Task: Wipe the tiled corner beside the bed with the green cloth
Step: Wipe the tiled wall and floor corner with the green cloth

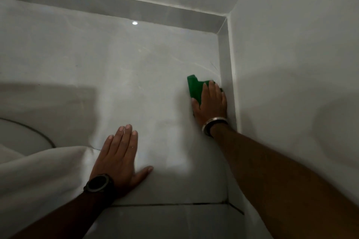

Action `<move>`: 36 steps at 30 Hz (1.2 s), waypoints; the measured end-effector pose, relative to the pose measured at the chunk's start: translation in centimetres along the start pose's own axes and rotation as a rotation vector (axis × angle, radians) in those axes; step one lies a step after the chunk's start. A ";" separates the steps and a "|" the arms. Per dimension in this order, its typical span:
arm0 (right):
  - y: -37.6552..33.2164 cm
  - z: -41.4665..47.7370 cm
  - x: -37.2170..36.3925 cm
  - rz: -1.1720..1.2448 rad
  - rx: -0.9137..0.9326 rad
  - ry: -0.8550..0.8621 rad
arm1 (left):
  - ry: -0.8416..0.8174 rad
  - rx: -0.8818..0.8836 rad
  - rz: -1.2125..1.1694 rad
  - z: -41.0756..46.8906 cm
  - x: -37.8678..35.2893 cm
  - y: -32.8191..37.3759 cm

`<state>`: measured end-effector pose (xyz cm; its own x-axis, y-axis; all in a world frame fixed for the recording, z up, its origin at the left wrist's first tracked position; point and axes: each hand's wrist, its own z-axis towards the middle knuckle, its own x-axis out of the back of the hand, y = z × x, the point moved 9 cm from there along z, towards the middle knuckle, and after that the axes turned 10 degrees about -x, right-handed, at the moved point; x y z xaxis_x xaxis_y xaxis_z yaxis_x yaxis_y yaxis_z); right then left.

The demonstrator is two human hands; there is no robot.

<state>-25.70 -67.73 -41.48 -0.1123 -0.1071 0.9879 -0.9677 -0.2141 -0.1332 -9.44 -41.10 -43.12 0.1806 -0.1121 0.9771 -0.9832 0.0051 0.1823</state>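
The right hand (210, 102) lies palm down on the green cloth (194, 87), its grip a flat press with the fingers laid over the fabric rather than curled round it. The cloth sits on the tiled floor (136, 75) tight against the right-hand skirting tile (226, 60), a short way back from the far right corner; its upper left part sticks out past the fingertips. A silver bangle (213, 125) circles the right wrist, and the forearm stretches straight out from the lower right of the view, running alongside the right wall (291, 63).

The left hand (120, 158) holds nothing: its grip is released, palm flat on the floor, fingers together and pointing away from the person, thumb spread out to the right. A dark wristwatch (98, 183) sits on that wrist, and the forearm comes up from the lower left.

Just left of that hand, a white sheet (38, 176) drapes over the floor tiles. A dark grout line (171, 204) crosses the floor near the wrists. A small light reflection (134, 23) shines on the floor near the far skirting (116, 8).
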 end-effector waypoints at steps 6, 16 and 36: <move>2.9 -14.1 -0.2 0.049 -0.041 -0.004 | -0.045 0.012 -0.022 0.2 -0.1 -0.1; 6.9 -30.5 -1.7 0.064 -0.088 0.033 | -0.023 0.000 -0.026 -0.3 0.1 0.1; -4.5 6.2 0.2 -0.101 0.225 -0.044 | 0.035 -0.006 0.011 -0.2 -0.5 0.0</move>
<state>-20.01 -72.80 -41.18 -0.0030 -0.1156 0.9933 -0.8983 -0.4361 -0.0535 -9.54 -40.88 -43.59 0.1708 -0.0775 0.9822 -0.9850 0.0126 0.1723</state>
